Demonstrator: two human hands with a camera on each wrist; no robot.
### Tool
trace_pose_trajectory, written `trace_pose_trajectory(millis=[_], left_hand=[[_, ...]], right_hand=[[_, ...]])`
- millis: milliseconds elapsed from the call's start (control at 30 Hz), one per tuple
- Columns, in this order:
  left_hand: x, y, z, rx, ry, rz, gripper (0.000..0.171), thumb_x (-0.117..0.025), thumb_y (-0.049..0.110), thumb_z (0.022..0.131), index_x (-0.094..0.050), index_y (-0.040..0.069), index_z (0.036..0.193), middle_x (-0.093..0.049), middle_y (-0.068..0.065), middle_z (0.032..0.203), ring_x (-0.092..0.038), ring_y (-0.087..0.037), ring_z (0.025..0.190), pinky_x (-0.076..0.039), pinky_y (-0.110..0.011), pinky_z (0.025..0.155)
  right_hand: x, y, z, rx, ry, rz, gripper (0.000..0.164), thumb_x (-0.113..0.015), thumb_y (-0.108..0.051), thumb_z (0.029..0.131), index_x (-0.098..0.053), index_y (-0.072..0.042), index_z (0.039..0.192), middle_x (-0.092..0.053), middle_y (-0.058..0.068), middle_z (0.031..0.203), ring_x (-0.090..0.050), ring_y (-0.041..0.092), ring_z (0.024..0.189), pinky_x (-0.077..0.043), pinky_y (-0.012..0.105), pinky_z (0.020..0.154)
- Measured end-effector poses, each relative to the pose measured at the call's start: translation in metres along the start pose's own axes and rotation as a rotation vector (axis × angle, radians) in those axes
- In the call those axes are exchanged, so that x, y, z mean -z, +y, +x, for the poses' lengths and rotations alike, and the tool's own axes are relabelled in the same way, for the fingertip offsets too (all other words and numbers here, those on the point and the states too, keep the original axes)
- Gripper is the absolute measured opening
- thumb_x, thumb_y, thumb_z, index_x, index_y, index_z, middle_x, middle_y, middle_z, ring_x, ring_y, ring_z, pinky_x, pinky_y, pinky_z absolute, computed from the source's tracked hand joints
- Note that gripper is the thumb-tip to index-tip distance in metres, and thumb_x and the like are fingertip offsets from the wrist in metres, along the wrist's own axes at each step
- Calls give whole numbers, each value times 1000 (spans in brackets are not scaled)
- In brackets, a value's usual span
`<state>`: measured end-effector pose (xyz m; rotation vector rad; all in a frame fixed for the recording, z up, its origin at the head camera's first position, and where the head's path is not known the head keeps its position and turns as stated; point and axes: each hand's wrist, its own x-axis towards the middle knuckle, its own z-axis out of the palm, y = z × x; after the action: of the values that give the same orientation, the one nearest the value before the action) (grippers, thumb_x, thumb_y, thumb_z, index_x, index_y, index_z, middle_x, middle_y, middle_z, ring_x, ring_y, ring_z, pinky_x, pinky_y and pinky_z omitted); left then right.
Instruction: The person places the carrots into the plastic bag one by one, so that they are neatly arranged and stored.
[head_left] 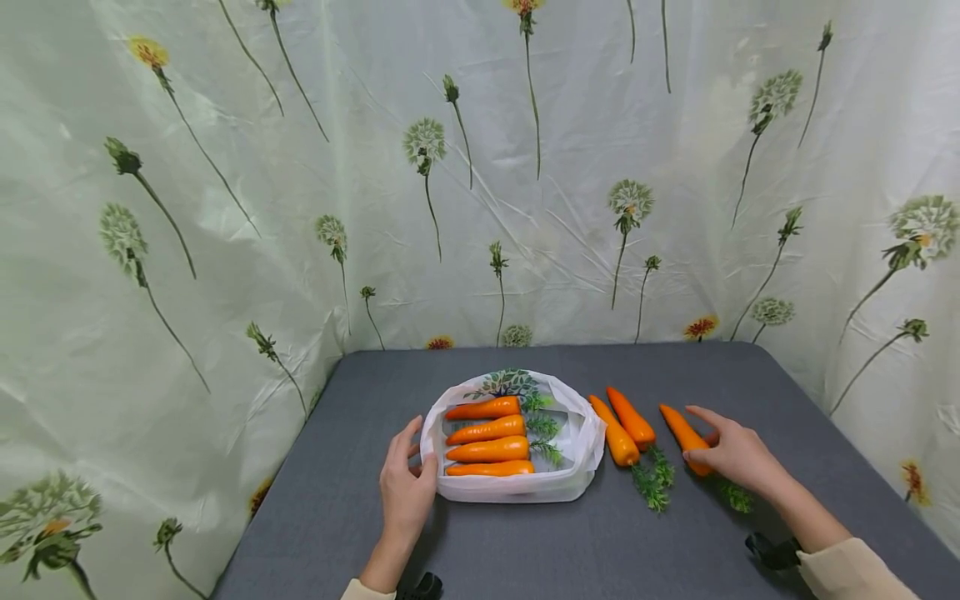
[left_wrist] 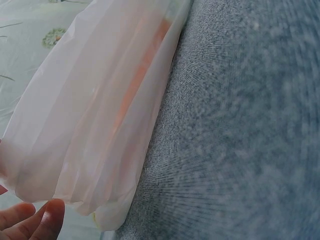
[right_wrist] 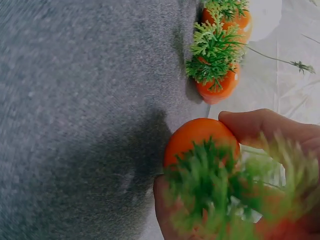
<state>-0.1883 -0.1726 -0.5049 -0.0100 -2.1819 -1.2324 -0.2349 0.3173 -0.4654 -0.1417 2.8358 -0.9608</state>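
A white plastic bag (head_left: 517,492) lies with its mouth spread wide and several orange carrots (head_left: 487,451) side by side inside. At its left side, my left hand (head_left: 408,483) holds the rim, thumb at the near corner and fingers along the edge. In the left wrist view, the fingertips (left_wrist: 50,217) are right at the bag's pale folds (left_wrist: 95,125). On the right, my right hand (head_left: 738,454) grips a loose carrot (head_left: 681,429) between thumb and fingers near its leafy end. Its green top (right_wrist: 205,175) partly hides the fingers in the right wrist view.
Two more carrots (head_left: 632,418) with feathery greens (head_left: 655,479) lie between the bag and my right hand. Dark grey cloth covers the table (head_left: 525,550). Behind it hangs a pale curtain (head_left: 525,250) printed with dandelions.
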Motion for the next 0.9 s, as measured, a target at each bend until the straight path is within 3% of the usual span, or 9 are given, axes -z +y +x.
trace_pose_trajectory(millis=[233,533,900], left_hand=[[0,1,0,8,-7,9,55,-70,5,90,-57,15,142,-59,-2,133,-65,-23,107,-58,-33,76],[0,1,-1,-9,0,-1,56,-70,2,89,-57,13,142,-59,-5,133,-66,-26,106,-58,-34,75],[0,1,-1,7,-4,0,55,-69,4,90,-57,15,142,-59,-3,134,-64,-24,107,-58,-35,77]], right_hand=[[1,-4,-6,39,46,25,78,-74,-23,88,-36,1,153,-68,21,106,-65,21,77,-52,38,60],[4,-11,-6,43,84,26,74,-74,-27,91,-40,-1,151,-64,29,116,-67,24,83,-53,39,62],[8,-30,-2,95,99,82,67,-74,-26,92,-46,-7,150,-61,30,124,-68,23,86,-54,36,61]])
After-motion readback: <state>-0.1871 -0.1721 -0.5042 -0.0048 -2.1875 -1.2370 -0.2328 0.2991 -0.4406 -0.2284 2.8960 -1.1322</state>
